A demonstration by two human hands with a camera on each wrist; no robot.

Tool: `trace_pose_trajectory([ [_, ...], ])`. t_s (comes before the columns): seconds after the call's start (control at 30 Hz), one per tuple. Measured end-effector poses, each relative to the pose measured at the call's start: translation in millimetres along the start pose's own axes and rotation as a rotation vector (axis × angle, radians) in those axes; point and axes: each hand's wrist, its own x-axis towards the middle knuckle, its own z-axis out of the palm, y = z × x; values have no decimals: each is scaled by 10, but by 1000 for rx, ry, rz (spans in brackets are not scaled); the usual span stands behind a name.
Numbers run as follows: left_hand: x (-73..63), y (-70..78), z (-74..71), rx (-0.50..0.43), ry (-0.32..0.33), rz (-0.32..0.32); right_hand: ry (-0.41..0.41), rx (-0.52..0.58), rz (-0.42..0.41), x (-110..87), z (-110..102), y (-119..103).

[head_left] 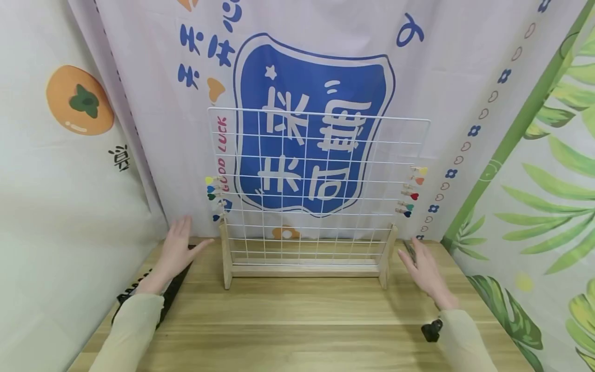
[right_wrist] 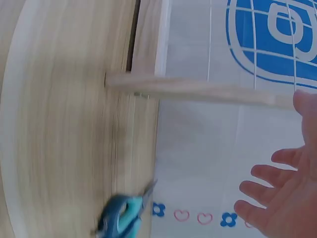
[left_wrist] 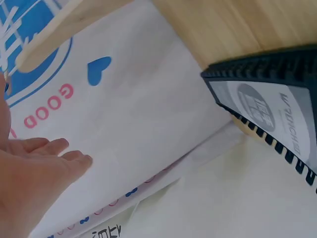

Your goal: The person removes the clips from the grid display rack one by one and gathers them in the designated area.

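Observation:
A white wire grid panel [head_left: 321, 114] stands upright in a wooden stand [head_left: 304, 270]. Small clothespins with coloured hearts and shapes hang at its left edge [head_left: 211, 189] and right edge [head_left: 411, 197]. My left hand [head_left: 173, 254] is left of the stand with fingers straight and thumb spread, holding nothing. Below that forearm lies a black toothed holder [left_wrist: 270, 111], its label reading "WRENCH" in the left wrist view. Right of the stand is my right hand [head_left: 427, 274], fingers extended, empty. Its palm and spread fingers show in the right wrist view.
Scissors with blue-teal handles [right_wrist: 121, 218] lie on the wooden table [head_left: 297, 310] near its back right edge. A white curtain with a blue printed shield [head_left: 321, 77] hangs behind the grid. A leaf-patterned cloth [head_left: 553, 206] borders the right side.

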Motion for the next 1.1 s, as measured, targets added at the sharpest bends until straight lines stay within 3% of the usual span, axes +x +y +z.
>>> trace_pose_trajectory([
  [0.13, 27, 78, -120, -135, 35, -33, 25, 80, 8, 43, 55, -50],
  [0.3, 86, 158, -241, -208, 98, -85, 49, 133, 24, 95, 98, -103],
  [0.63, 283, 356, -464, -388, 203, -85, 37, 199, 39, 162, 232, -107],
  [0.9, 464, 542, -637, -419, 206, -75, 16, 251, 67, 201, 268, -140],
  [1.1, 565, 647, -713, -416, 220, -49, 2, 226, 103, 214, 289, -160],
])
